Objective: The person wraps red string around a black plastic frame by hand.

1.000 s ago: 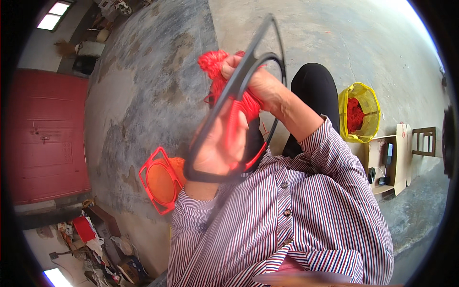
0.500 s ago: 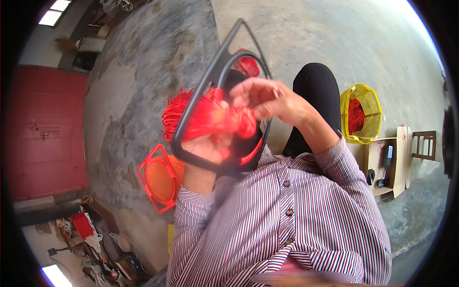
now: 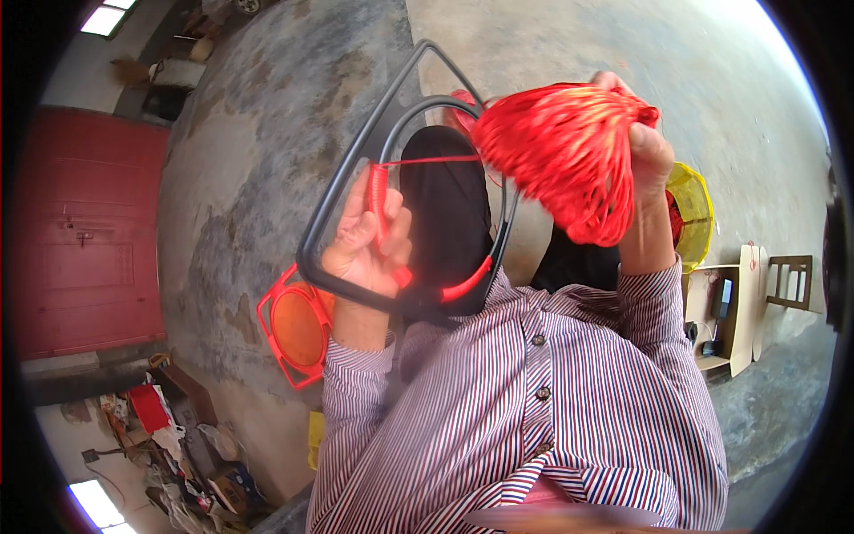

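My left hand (image 3: 372,245) is closed round one side of a black frame (image 3: 428,311), a rounded triangle with a curved inner bar. Red cord is wound tightly over part of the bar at my left fingers, and a second wound section (image 3: 467,281) shows lower right. Out to the right and raised, my right hand (image 3: 654,153) grips one end of a loose bundle of red cord (image 3: 565,160), whose loops hang toward the left. A thin red strand stretches between the bundle and the top of the winding at my left hand.
A yellow basket (image 3: 696,209) with red cord in it stands at right, partly behind my right forearm. Beside it are an open cardboard box (image 3: 745,311) and a small wooden stool (image 3: 792,281). A red-framed orange object (image 3: 298,329) sits left of my left arm. Farther left is a red door (image 3: 93,236).
The cord bundle was by my left hand, inside the frame's outline; now my right hand holds it out to the right. A strand is drawn out between the hands. The frame shifted slightly left.
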Tool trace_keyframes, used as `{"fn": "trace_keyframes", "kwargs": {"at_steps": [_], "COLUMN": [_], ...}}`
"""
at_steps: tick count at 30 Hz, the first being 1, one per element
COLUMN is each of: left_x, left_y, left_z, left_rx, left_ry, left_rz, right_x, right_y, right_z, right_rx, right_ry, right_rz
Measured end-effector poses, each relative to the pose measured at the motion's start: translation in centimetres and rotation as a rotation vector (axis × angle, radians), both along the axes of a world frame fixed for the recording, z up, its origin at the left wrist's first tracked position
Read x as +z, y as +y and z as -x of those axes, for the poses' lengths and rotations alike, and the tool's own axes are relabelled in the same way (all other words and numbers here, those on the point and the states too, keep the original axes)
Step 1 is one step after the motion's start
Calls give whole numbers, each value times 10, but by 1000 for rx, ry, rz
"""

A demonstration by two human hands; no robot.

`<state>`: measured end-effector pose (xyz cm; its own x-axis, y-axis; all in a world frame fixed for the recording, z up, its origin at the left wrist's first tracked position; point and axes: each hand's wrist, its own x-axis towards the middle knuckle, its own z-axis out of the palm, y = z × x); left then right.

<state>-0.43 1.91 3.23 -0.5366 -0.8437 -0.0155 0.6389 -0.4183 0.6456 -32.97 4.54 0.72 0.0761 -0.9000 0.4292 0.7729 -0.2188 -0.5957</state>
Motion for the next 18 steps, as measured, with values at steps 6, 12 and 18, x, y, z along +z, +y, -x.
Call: {"fn": "trace_keyframes", "kwargs": {"at_steps": [6, 12, 18], "left_x": [0, 5, 11], "left_y": [6, 10, 14], "left_z": [-2, -4, 6], "left_rx": [-84, -87, -129], "left_ry": [-11, -16, 2], "left_rz": [91, 73, 62], "right_x": [-21, -8, 23], "right_y": [-5, -4, -16], "right_z": [-12, -71, -98], "right_rx": [-143, 36, 100], "right_ry": [-528, -545, -475], "right_rz": [-228, -515, -569]}}
